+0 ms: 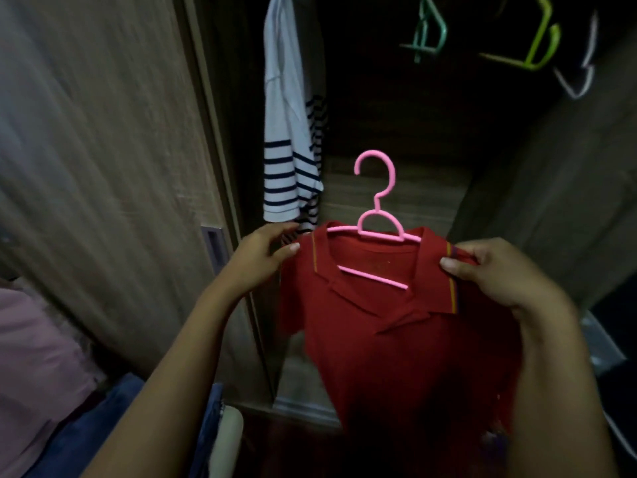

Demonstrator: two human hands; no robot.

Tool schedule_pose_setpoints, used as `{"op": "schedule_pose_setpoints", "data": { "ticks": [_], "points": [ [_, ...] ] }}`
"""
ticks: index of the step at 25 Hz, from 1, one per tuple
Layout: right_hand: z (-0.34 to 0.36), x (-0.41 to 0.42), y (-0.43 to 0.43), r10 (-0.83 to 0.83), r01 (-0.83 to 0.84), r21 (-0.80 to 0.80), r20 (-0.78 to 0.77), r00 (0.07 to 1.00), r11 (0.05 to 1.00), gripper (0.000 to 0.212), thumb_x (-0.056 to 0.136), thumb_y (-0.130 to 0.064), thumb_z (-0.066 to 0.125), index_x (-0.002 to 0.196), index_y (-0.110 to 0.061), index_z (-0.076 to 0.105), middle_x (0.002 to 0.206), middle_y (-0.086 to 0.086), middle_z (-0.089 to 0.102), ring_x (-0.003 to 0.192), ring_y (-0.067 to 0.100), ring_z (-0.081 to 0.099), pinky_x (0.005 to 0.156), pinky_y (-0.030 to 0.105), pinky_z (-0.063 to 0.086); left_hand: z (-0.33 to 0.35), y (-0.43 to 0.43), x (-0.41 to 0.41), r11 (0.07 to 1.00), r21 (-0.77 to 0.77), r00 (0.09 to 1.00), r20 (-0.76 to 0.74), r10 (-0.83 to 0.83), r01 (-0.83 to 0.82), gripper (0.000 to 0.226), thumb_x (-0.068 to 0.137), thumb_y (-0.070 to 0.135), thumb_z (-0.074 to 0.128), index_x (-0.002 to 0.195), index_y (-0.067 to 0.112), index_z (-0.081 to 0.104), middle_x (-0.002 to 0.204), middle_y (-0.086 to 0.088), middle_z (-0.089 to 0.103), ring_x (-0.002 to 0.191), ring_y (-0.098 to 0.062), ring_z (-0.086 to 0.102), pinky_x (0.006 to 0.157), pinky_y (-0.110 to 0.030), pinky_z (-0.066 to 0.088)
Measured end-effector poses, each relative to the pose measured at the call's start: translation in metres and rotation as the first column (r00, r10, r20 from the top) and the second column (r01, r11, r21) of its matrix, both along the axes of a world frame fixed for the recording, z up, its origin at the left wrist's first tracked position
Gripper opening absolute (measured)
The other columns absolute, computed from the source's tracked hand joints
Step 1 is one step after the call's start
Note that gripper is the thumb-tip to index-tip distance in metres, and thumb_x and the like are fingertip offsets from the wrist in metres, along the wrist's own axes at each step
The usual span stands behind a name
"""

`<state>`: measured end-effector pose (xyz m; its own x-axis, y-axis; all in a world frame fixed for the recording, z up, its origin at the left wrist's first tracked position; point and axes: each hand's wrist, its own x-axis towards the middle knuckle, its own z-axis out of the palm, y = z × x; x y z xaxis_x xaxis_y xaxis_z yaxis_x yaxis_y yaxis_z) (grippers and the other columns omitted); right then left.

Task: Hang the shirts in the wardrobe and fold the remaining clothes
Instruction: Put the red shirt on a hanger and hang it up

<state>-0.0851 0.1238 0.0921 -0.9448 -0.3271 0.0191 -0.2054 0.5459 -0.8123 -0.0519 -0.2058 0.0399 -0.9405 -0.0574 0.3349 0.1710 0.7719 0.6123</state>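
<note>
A red polo shirt (pixel 389 346) hangs on a pink hanger (pixel 377 215) in front of the open wardrobe. The hanger's hook points up and its bar shows through the collar opening. My left hand (pixel 263 257) pinches the shirt's left shoulder. At the right shoulder, my right hand (pixel 496 274) grips the collar edge. A white shirt with navy stripes (pixel 289 143) hangs inside the wardrobe at the left.
The wooden wardrobe door (pixel 103 167) stands at the left. Empty hangers hang at the top right: a teal hanger (pixel 427 32), a lime hanger (pixel 537 39) and a white hanger (pixel 582 70). Pink cloth (pixel 31 357) and blue denim (pixel 113 415) lie at the lower left.
</note>
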Motion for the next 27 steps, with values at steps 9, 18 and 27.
{"op": "schedule_pose_setpoints", "data": {
  "ticks": [9,18,27],
  "points": [
    [-0.024,0.021,-0.034,-0.468,0.465,-0.227,0.044,0.883,0.856,0.015,0.088,-0.014,0.063,0.074,-0.014,0.067,0.075,0.010,0.067,0.064,0.017,0.056,0.066,0.030,0.043,0.029,0.036,0.000,0.986,0.155,0.973,-0.230,-0.022,0.059,0.027,0.094,0.017,0.053,0.119,0.018,0.062,0.115,0.002,0.064,0.098,0.003,0.058,0.081,-0.007,0.043],
    [0.014,-0.012,-0.094,-0.438,0.375,-0.374,-0.099,0.893,0.848,0.014,0.087,0.004,0.049,0.081,0.007,0.061,0.071,0.014,0.056,0.066,0.021,0.051,0.059,0.030,0.036,0.115,0.037,-0.022,0.995,0.099,0.802,-0.596,0.038,0.027,0.036,0.089,0.004,0.048,0.123,0.010,0.056,0.127,-0.004,0.053,0.120,-0.014,0.049,0.101,-0.033,0.042],
    [0.141,-0.105,-0.162,-0.440,0.262,-0.501,-0.277,0.854,0.825,0.015,0.085,-0.001,0.054,0.077,-0.008,0.064,0.071,0.009,0.058,0.071,0.022,0.054,0.066,0.029,0.039,0.181,0.012,-0.085,0.980,-0.008,0.878,-0.446,0.173,-0.197,0.053,0.087,0.006,0.052,0.137,0.023,0.045,0.153,-0.006,0.025,0.139,-0.018,0.027,0.108,-0.028,0.027]
  ]
}}
